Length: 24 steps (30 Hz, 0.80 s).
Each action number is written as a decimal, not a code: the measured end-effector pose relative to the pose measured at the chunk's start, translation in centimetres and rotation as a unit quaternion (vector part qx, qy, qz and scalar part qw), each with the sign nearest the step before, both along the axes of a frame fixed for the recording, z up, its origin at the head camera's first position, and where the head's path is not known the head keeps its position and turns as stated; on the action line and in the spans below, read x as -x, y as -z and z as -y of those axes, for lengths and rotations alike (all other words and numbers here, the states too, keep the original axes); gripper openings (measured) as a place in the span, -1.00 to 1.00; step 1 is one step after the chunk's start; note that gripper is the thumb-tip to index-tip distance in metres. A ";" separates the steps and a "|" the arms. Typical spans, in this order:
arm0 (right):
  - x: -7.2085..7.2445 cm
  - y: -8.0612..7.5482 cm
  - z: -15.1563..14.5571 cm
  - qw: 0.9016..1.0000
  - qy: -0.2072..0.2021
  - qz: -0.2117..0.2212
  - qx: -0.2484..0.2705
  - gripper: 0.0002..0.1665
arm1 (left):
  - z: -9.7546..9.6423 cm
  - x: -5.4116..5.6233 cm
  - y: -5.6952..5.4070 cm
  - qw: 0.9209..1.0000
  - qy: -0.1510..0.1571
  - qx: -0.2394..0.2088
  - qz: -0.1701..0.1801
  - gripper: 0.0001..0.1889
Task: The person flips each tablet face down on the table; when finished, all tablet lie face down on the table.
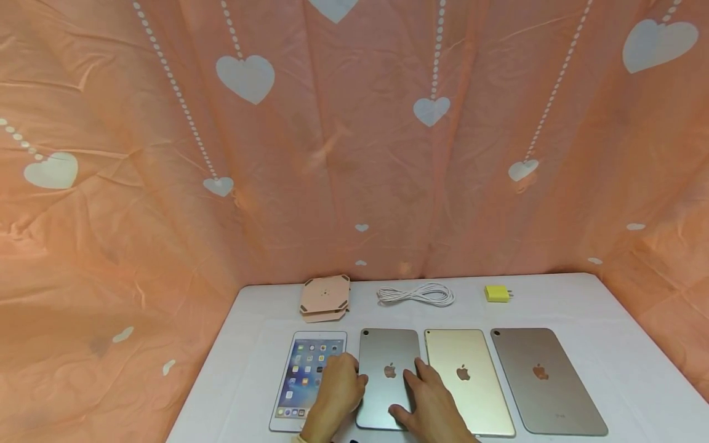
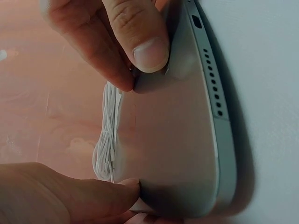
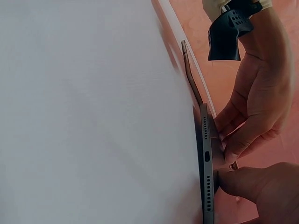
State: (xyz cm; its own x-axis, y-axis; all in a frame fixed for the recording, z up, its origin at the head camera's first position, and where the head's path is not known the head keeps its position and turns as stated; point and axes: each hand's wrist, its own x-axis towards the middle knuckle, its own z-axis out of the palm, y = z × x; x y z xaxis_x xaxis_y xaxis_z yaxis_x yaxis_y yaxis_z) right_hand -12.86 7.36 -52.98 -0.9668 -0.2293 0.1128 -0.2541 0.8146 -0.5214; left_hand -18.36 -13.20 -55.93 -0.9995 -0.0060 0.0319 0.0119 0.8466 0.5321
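Note:
A grey tablet [image 1: 382,400] lies back-up before me, its camera at the upper left and a shiny apple logo in the middle. My left hand [image 1: 339,383] is at its left edge, fingers curled, with the thumb gripping over that edge. Spread over the right side is my right hand [image 1: 434,403], thumb and fingertips touching the back. Up close in the left wrist view, the left thumb [image 2: 149,53] is at the surface of the tablet [image 2: 173,135], whose port and speaker holes face right. The right wrist view shows the slim bottom edge of the grey tablet [image 3: 207,154].
Left of it, a white tablet [image 1: 301,381] lies screen-up, partly under my left forearm. A gold tablet [image 1: 460,351] and another grey tablet [image 1: 554,394] lie to the right. Behind are a pink folded stand [image 1: 325,294], a coiled white cable [image 1: 415,295] and a yellow charger [image 1: 496,293].

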 end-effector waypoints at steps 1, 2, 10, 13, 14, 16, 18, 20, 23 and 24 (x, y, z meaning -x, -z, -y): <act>0.0 0.0 0.0 1.000 0.000 -0.001 0.001 -0.14 | -0.1 0.0 -0.2 1.000 -0.004 -0.001 0.006 -0.85; 0.0 0.0 0.0 1.000 0.000 -0.001 0.001 -0.14 | -0.2 -0.1 -0.3 1.000 -0.007 -0.003 0.011 -0.85; 0.0 0.1 0.0 1.000 0.000 0.000 0.003 -0.15 | -0.4 -0.2 -0.4 1.000 -0.020 -0.002 0.004 -0.83; 0.0 0.2 0.0 1.000 0.000 -0.001 0.002 -0.15 | -0.5 -0.2 -0.4 1.000 -0.022 0.002 0.009 -0.83; 0.0 0.2 0.0 1.000 0.000 -0.002 0.002 -0.14 | -0.5 -0.2 -0.5 1.000 -0.020 0.000 0.008 -0.83; 0.0 0.2 0.1 1.000 0.000 -0.005 0.001 -0.14 | -0.4 -0.2 -0.3 1.000 -0.014 0.003 0.006 -0.84; 0.0 0.3 0.1 1.000 0.000 -0.009 -0.001 -0.15 | -0.3 -0.2 -0.1 1.000 -0.006 -0.002 0.004 -0.85; 0.0 0.3 0.1 1.000 -0.001 -0.013 -0.002 -0.16 | -0.2 -0.5 -0.2 1.000 0.009 -0.010 -0.015 -0.86; 0.0 0.2 0.0 1.000 0.002 -0.007 0.002 -0.16 | 0.2 -1.1 -0.6 0.998 0.030 -0.037 -0.042 -0.88; 0.0 0.0 0.0 1.000 0.005 -0.001 0.007 -0.16 | 0.3 -1.5 -1.2 0.997 0.035 -0.048 -0.050 -0.88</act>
State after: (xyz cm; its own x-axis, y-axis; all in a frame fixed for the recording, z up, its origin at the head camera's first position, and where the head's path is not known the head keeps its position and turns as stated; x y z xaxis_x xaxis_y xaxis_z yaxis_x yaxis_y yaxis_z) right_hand -12.89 7.36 -53.01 -0.9689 -0.2174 0.1185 -0.2468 0.8097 -0.5324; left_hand -16.83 -13.46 -54.72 -0.9893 0.0558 0.1350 0.1268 0.7871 0.6036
